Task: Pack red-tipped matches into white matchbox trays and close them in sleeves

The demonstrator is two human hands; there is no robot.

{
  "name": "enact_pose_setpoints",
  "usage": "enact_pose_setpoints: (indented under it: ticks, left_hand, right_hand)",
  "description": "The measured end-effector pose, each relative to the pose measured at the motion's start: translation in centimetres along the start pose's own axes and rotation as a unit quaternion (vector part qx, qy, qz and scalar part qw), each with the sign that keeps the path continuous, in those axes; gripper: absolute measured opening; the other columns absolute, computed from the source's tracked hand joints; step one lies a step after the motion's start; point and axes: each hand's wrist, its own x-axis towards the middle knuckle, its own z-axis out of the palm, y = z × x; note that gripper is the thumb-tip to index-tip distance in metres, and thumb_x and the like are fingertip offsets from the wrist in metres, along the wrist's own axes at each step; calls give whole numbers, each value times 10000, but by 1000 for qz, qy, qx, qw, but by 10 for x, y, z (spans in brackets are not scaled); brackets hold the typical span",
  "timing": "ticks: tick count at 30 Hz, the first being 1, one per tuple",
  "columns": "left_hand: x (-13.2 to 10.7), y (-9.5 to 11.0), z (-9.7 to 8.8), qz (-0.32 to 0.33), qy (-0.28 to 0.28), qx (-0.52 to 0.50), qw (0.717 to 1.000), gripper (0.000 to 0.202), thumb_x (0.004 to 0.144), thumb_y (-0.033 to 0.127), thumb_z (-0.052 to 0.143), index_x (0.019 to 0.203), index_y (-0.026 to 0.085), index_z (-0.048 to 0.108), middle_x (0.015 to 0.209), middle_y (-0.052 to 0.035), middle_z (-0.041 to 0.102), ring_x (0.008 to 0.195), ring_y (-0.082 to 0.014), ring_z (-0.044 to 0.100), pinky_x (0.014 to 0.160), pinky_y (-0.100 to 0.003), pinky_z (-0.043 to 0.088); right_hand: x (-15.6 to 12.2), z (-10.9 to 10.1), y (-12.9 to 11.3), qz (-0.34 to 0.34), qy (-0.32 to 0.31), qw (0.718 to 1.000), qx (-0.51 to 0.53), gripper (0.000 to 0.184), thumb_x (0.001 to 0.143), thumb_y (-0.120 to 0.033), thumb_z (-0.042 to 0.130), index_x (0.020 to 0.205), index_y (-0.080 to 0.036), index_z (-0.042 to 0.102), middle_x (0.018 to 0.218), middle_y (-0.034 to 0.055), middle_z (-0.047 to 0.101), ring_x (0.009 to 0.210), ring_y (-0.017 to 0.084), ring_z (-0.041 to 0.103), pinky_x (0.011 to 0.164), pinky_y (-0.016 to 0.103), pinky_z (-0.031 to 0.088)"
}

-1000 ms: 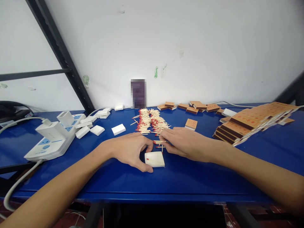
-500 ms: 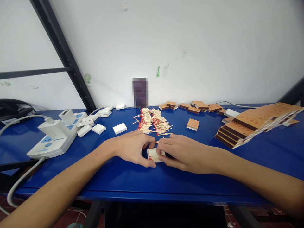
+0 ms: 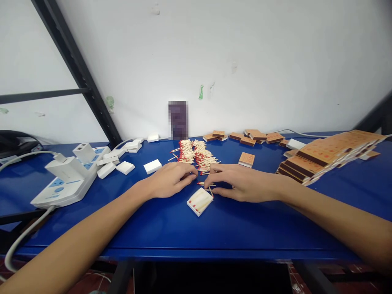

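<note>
A white matchbox tray (image 3: 200, 202) lies tilted round on the blue table, with a few red-tipped matches inside along its edges. Neither hand is on it. My right hand (image 3: 241, 182) is just beyond the tray, thumb and forefinger apart over a few loose matches (image 3: 207, 184) on the table. My left hand (image 3: 171, 179) rests left of these, fingers curled in towards the thumb. What its fingertips hold, if anything, is hidden. Behind both hands lie two heaps of matches, a left heap (image 3: 186, 151) and a right heap (image 3: 203, 155).
Several white trays (image 3: 125, 167) lie at left beside a white power strip (image 3: 73, 175) with plugged-in chargers. Brown matchbox sleeves (image 3: 257, 135) are scattered at the back right; a single matchbox (image 3: 246, 159) lies nearer. A large stack of flat sleeves (image 3: 318, 157) fills the right side.
Both hands have let go of the tray and moved away towards the loose matches. The tray now lies turned on the table, its matches in view. The camera view has shifted slightly.
</note>
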Motion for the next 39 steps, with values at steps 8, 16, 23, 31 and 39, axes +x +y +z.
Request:
enact_pose_setpoints:
  ticks: [8, 16, 23, 31, 39]
  left_hand:
    - [1, 5, 0, 3, 0, 12, 1000, 358, 1012, 340, 330, 970, 168, 641, 884, -50, 628, 819, -169, 573, 766, -284, 412]
    - [1, 6, 1, -7, 14, 7, 1000, 300, 997, 308, 363, 939, 164, 620, 883, -31, 643, 782, -150, 560, 723, -267, 395]
    - [5, 5, 7, -7, 18, -9, 1000, 258, 970, 377, 471, 964, 188, 645, 820, -6, 634, 749, -141, 555, 691, -251, 382]
    - [10, 9, 8, -2, 14, -24, 1000, 250, 928, 401, 560, 985, 202, 700, 825, -23, 633, 774, -150, 570, 698, -253, 393]
    - [12, 9, 6, 2, 15, -36, 999, 171, 922, 292, 577, 953, 203, 720, 873, -26, 666, 804, -147, 588, 738, -263, 413]
  right_hand:
    - [4, 7, 3, -15, 5, 1000, 14, 241, 999, -287, 374, 1028, -195, 595, 988, 58, 567, 837, 170, 536, 745, 308, 415]
    - [2, 0, 1, 23, 25, 999, -4, 241, 996, -322, 359, 964, -173, 546, 949, 68, 555, 793, 178, 506, 727, 321, 411]
    - [0, -5, 9, 45, -4, 999, -4, 161, 938, -268, 465, 926, -194, 608, 941, 52, 588, 815, 182, 535, 715, 313, 401]
    - [2, 2, 5, 61, -3, 998, -10, 170, 955, -271, 403, 904, -186, 542, 869, 46, 591, 696, 158, 502, 630, 282, 371]
    - [4, 5, 5, 52, 28, 996, -71, 235, 981, -288, 334, 871, -178, 511, 843, 57, 574, 680, 166, 491, 639, 297, 360]
